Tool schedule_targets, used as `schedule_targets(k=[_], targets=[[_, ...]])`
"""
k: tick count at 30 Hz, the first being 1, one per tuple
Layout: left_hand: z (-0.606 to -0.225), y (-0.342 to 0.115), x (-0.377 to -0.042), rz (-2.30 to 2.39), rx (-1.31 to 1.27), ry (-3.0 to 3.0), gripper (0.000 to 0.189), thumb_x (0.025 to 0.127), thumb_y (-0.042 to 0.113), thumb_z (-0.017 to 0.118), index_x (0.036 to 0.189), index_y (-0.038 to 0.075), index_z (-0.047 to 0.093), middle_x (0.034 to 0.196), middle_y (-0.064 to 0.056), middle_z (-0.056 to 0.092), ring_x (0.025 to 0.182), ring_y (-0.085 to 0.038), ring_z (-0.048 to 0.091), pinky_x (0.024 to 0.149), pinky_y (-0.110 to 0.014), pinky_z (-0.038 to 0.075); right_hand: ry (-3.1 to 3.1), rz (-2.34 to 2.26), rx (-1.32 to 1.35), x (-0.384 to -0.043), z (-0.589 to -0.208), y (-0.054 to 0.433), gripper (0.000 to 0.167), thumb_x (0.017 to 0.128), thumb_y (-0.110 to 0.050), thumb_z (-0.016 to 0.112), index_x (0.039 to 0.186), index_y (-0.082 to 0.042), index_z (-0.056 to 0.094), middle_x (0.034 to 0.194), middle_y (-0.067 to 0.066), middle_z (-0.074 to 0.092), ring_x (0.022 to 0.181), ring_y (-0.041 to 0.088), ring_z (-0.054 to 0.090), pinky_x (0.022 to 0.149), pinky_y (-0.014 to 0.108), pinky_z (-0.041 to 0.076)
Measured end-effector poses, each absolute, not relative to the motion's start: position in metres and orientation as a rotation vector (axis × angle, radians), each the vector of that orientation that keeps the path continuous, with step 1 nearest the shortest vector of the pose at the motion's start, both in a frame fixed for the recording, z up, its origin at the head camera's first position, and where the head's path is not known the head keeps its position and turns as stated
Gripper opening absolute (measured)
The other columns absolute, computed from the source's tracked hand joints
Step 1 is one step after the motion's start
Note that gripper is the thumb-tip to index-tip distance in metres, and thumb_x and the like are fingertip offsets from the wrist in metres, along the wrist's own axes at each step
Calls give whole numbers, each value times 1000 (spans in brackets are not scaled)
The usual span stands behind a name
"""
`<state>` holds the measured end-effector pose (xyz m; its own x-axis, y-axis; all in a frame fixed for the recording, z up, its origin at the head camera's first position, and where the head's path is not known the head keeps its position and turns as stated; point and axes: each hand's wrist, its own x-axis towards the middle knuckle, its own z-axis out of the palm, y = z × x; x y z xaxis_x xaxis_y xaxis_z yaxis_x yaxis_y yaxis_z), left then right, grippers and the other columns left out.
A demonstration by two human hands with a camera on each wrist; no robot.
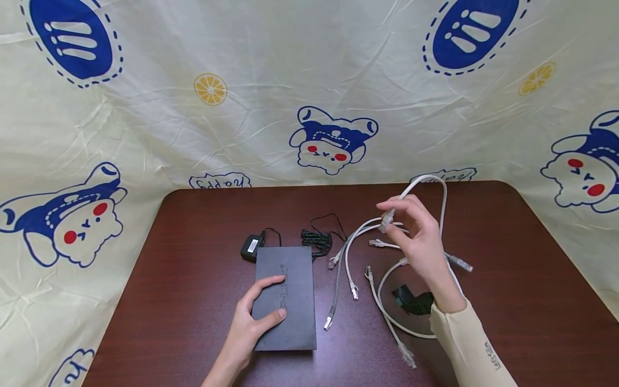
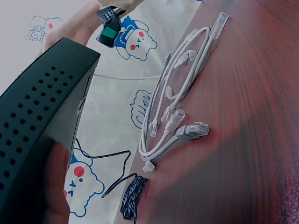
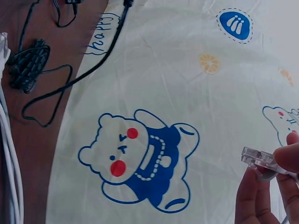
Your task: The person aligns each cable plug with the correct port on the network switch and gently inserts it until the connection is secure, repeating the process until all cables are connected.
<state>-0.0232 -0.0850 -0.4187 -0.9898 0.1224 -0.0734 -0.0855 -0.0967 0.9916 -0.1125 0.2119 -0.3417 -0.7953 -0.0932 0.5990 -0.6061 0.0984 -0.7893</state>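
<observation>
My left hand (image 1: 245,325) grips a flat black TP-Link box (image 1: 299,301), thumb and a finger spread over its lettered top. In the left wrist view the box's side shows rows of small vent holes, and fingers (image 2: 56,191) lie along its edge. My right hand (image 1: 423,242), raised over the table, pinches the clear plug (image 3: 257,157) of a white network cable (image 1: 443,201) between thumb and fingers. That cable loops up behind the hand and down past the wrist. The plug is to the right of the box and apart from it.
Several grey and white network cables (image 1: 348,258) lie looped on the brown table (image 1: 203,279), right of the box. Behind the box are a black power adapter (image 1: 252,247) and its bundled cord (image 1: 316,240). A printed cloth (image 1: 261,134) hangs beyond the table.
</observation>
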Motion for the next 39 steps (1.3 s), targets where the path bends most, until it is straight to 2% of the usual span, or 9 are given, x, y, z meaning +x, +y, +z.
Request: schedule_targets(k=[11,19,34,37,39], targets=[[-419,-85,-23,2233,53,2012,53,76,1,72,125,16,61,116,-13,54,99,-28,51,79,-37,47,-2004,1538,762,-109,-313,212,38,73,30,53,106,12,62,103,11,58,91,22,55,76,20,47],[-419,-84,-23,2257,60,1987,52,76,0,71,125,15,61,112,-14,55,96,-27,53,75,-35,49,-2011,1449,818,-110,-299,209,40,71,32,52,102,11,64,102,13,60,100,21,55,80,22,46],[-419,-83,-23,2250,54,1993,53,75,-1,71,125,15,61,113,-13,55,97,-27,52,77,-35,48,-1964,1211,899,-104,-263,206,29,74,22,52,94,9,67,96,15,62,95,17,56,82,23,44],[-419,-83,-23,2248,56,1994,53,75,-1,71,125,15,61,113,-13,55,97,-27,53,77,-35,48,-1973,1167,914,-104,-259,205,29,75,18,51,95,7,69,96,15,63,92,15,56,76,21,42],[-419,-83,-23,2245,58,1999,53,75,-1,71,125,15,61,113,-13,55,97,-27,52,77,-35,47,-1993,1156,944,-103,-259,204,30,75,18,53,98,5,69,98,14,64,91,15,56,77,21,43]])
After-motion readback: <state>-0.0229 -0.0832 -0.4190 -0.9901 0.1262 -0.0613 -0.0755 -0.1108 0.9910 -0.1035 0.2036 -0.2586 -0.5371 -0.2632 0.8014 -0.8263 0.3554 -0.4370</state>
